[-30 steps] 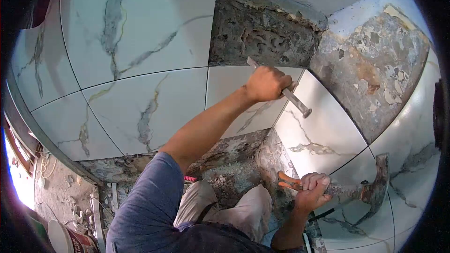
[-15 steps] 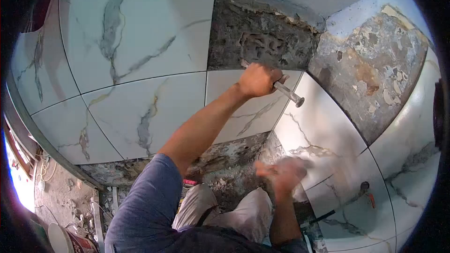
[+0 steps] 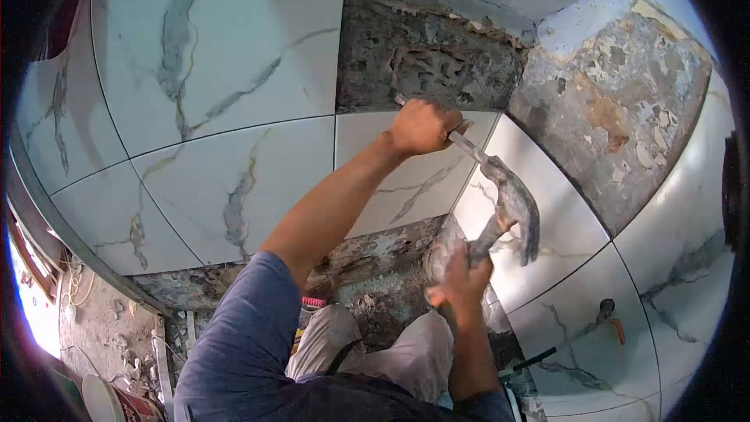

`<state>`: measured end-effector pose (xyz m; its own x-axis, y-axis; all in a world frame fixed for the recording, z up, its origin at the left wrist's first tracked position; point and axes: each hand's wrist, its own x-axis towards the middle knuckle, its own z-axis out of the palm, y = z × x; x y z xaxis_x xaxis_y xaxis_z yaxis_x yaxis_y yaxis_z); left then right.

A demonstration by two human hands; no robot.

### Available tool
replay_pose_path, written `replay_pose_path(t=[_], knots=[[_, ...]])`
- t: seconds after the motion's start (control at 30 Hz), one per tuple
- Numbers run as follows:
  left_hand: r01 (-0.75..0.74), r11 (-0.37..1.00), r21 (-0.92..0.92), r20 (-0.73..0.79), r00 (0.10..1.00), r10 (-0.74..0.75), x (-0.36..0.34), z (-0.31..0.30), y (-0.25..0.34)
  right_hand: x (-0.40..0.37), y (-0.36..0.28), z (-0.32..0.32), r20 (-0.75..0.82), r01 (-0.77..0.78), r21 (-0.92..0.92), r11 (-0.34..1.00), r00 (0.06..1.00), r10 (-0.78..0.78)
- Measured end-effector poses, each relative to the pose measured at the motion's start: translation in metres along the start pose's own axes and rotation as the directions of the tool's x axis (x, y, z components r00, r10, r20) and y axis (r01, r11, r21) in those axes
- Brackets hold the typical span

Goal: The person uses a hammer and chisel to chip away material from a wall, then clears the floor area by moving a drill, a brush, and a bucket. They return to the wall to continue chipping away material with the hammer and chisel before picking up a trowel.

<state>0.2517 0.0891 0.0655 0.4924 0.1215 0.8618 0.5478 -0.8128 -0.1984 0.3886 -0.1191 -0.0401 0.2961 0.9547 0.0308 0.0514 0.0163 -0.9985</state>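
My left hand (image 3: 424, 126) is wrapped round a metal chisel (image 3: 466, 145), held at a slant against the wall. The chisel's tip pokes out beyond my fist at the lower edge of a rough cement patch (image 3: 437, 70), just above a white marbled tile (image 3: 418, 176). In my right hand (image 3: 466, 280) is a claw hammer (image 3: 516, 199), gripped by its handle. Its head meets the chisel's back end, apparently touching it. My fingers hide the middle of the chisel and part of the hammer handle.
Large marbled tiles (image 3: 234, 39) cover the left wall. At the right, bare flaking plaster (image 3: 617, 117) sits above more tiles. An orange-tipped pipe fitting (image 3: 619, 332) sticks out at lower right. A bucket (image 3: 101, 400) and rubble (image 3: 129, 328) lie at lower left.
The hammer, blurred and lower before, has swung up to the chisel's end. My left hand keeps its hold on the chisel. The view has shifted slightly.
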Motion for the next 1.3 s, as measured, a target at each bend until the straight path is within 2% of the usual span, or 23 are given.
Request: replay_pose_path(t=[0.07,0.1,0.17,0.23,0.3,0.37,0.47,0.53,0.57,0.6,0.67,0.7,0.73,0.83,0.87,0.93,0.97,1.0,1.07,1.13,1.17,1.23,1.3], knots=[[0.017,0.999,-0.036,-0.024,1.0,-0.018,0.003,-0.005,-0.001,-0.015,-0.017,-0.006,-0.095,0.201,0.162,0.966,0.978,-0.187],[0.032,0.999,-0.041,0.006,0.999,-0.032,0.004,-0.007,-0.003,-0.013,-0.004,-0.018,-0.125,0.495,0.337,0.801,0.866,-0.483],[0.062,0.998,-0.022,0.006,0.998,-0.062,0.006,-0.01,0.001,-0.027,-0.033,-0.031,-0.122,0.553,0.687,0.471,0.727,-0.675],[0.079,0.997,0.001,0.002,0.997,-0.079,0.007,-0.014,-0.003,-0.015,-0.038,-0.029,-0.056,0.433,0.873,0.226,0.548,-0.835],[0.058,0.998,-0.01,0.0,0.998,-0.058,0.003,-0.008,-0.003,-0.011,-0.03,0.017,-0.052,0.534,0.319,0.783,0.835,-0.548],[0.005,0.997,-0.074,-0.028,1.0,-0.007,-0.002,-0.008,0.002,-0.014,-0.022,0.017,-0.162,0.329,-0.029,0.944,0.93,-0.329],[0.01,0.998,-0.06,-0.024,1.0,-0.012,0.004,-0.014,-0.001,-0.02,-0.014,-0.006,-0.213,0.64,0.257,0.724,0.768,-0.604],[0.019,0.998,-0.065,-0.064,0.998,-0.023,0.004,-0.016,-0.002,-0.019,-0.018,-0.015,-0.361,0.644,0.741,0.19,0.62,-0.697],[0.021,0.998,-0.061,-0.062,0.998,-0.025,0.004,-0.017,-0.003,0.008,0.006,-0.013,-0.359,0.641,0.744,0.189,0.622,-0.696],[0.027,0.999,-0.035,-0.057,0.998,-0.029,0.003,-0.017,-0.003,0.04,0.023,0.002,-0.58,0.978,0.005,0.209,0.173,-0.796],[0.029,0.999,-0.017,-0.052,0.998,-0.03,0.001,-0.012,-0.002,0.034,0.045,0.003,-0.237,0.714,-0.121,0.69,0.654,-0.718],[-0.014,0.998,-0.066,-0.055,0.998,0.01,-0.003,-0.008,-0.004,0.024,0.042,0.009,-0.035,0.547,-0.319,0.774,0.81,-0.586],[-0.069,0.993,-0.101,-0.064,0.996,0.063,-0.002,-0.007,-0.011,0.025,0.03,0.013,-0.089,0.611,-0.26,0.748,0.756,-0.649],[0.004,0.997,-0.082,-0.044,0.999,-0.008,0.001,-0.016,-0.004,-0.015,0.005,0.002,-0.172,0.448,0.198,0.872,0.891,-0.42],[0.006,0.997,-0.081,-0.044,0.999,-0.01,0.0,-0.015,-0.003,-0.018,0.007,0.009,-0.387,0.495,0.466,0.733,0.859,-0.335],[-0.019,0.997,-0.079,-0.082,0.997,0.013,0.001,-0.017,-0.002,-0.004,0.008,0.006,-0.451,0.805,0.531,0.264,0.532,-0.717],[-0.024,0.997,-0.077,-0.084,0.996,0.018,0.003,-0.018,-0.005,0.013,0.024,0.014,-0.454,0.807,0.531,0.259,0.528,-0.718],[-0.029,0.995,-0.092,-0.077,0.997,0.022,0.003,-0.018,-0.006,0.035,0.053,0.023,-0.196,0.675,0.252,0.694,0.738,-0.646],[-0.038,0.992,-0.117,-0.055,0.998,0.032,-0.005,-0.014,-0.002,0.032,0.073,0.024,-0.037,0.385,-0.147,0.911,0.918,-0.394],[-0.059,0.995,-0.081,-0.095,0.994,0.051,0.0,-0.013,-0.009,0.012,0.053,0.016,-0.08,0.54,-0.09,0.837,0.834,-0.547],[-0.064,0.993,-0.1,-0.115,0.992,0.052,0.0,-0.014,-0.008,-0.001,0.037,0.015,-0.082,0.549,0.159,0.821,0.836,-0.543],[-0.053,0.992,-0.113,-0.109,0.993,0.041,-0.001,-0.017,-0.007,0.0,0.027,0.019,-0.144,0.61,0.662,0.434,0.673,-0.725],[-0.039,0.989,-0.142,-0.093,0.995,0.026,-0.004,-0.019,-0.004,0.021,0.026,0.027,-0.206,0.856,0.314,0.411,0.484,-0.85]])
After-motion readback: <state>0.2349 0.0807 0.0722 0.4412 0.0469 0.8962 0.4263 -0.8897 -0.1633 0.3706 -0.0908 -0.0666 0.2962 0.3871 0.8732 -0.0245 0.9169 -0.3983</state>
